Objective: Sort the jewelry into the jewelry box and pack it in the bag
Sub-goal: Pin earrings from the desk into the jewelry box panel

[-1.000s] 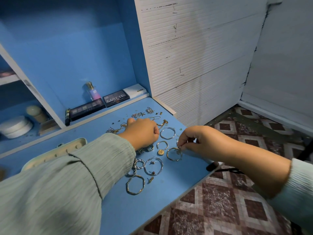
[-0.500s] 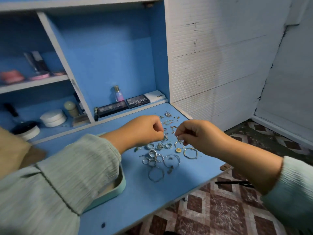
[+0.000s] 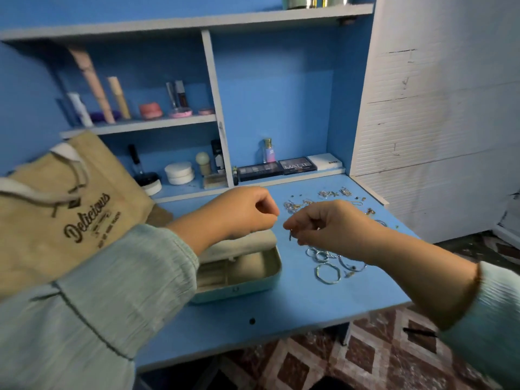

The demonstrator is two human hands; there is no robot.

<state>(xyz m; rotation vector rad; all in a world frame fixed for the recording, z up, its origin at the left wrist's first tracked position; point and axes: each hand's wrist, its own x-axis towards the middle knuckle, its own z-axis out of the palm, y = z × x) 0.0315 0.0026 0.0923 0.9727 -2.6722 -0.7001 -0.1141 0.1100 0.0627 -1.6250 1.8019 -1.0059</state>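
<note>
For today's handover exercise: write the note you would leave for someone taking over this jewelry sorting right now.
Left hand: fingers curled, raised above the jewelry box; whether it holds anything cannot be told.
Right hand: pinches a small jewelry piece above the desk.
Box: open, in front of the bag; no jewelry visible inside.
Loose rings and hoops lie on the desk, small pieces farther back.
Left: sort everything into the box, close it, pack it in the bag.
</note>
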